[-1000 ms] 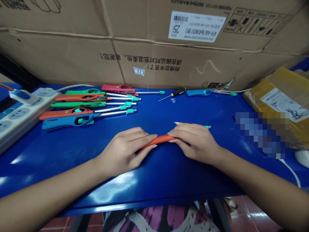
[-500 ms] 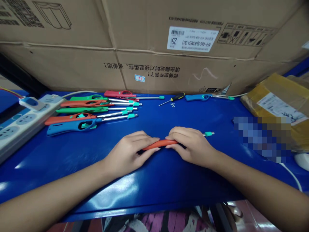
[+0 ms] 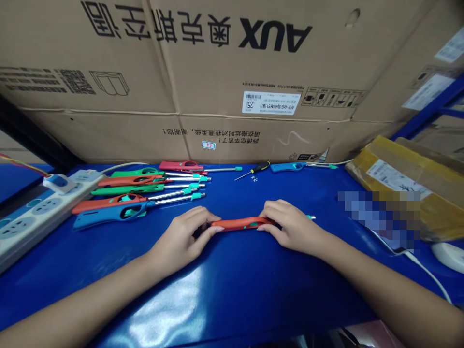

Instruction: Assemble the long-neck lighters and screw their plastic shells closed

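Between my two hands lies an orange long-necked gas lighter (image 3: 234,224), held crosswise just over the blue table. My left hand (image 3: 188,233) pinches the butt end of its handle between thumb and fingers. Near the trigger opening, my right hand (image 3: 288,224) closes on the other end. The lighter's neck is mostly behind my right hand; only its teal tip shows beyond. To the left, several similar lighters in orange, green, red and a blue one (image 3: 108,214) lie side by side with their metal necks pointing right.
A white power strip (image 3: 47,208) with a plug runs along the left edge. Toward the back lie a screwdriver (image 3: 260,167) and another blue lighter (image 3: 288,167). A large cardboard box (image 3: 203,96) stands behind. At right are a taped parcel (image 3: 377,150) and a blurred-out phone with a cable.
My view has tilted up, showing more of the box. My hands have spread slightly apart along the orange lighter, so more of its handle and trigger opening shows.
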Tool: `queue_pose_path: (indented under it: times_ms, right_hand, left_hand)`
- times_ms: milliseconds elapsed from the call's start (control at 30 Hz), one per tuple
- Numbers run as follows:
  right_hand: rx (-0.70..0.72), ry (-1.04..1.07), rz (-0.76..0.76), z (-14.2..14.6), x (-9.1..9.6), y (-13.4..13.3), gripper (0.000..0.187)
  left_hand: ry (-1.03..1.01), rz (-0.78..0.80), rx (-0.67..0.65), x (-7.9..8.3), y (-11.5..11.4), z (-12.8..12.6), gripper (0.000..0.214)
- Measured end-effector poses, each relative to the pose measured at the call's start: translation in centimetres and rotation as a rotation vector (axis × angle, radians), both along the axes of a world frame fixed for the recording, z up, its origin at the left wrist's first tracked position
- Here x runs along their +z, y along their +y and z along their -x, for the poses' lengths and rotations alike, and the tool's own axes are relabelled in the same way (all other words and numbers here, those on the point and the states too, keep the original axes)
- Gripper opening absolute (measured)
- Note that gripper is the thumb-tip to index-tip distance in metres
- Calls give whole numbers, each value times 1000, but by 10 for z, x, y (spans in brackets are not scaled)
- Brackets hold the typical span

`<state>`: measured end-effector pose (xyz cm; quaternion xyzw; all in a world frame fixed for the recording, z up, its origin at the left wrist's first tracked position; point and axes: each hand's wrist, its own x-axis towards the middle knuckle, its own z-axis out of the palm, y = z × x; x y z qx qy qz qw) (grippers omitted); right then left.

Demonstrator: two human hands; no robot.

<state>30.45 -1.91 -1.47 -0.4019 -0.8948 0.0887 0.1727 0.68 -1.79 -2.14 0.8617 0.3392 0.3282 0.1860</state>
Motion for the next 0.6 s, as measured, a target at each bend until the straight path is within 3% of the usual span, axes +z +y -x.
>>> queue_pose_path:
  times_ms: [100,233,400,500,600]
  right_hand:
    - [-2,28,38,-1,3,1,15]
    - [-59,-17,124,-6,8,2,12]
    - [-72,-17,133,-3,9,-1,17]
    - [-66,-17,81,-2,7,-2,20]
    - [-92,-35,-64,-3,5,-3,21]
  left_hand:
    - [-32,20,16,4,-1,-1,11]
    - [-90,58,136,7,3,0,16]
    - [-176,138,210,6,4,-1,19]
    - [-224,201,242,4,2,-2,20]
    - [-239,197,233,3,1,-4,19]
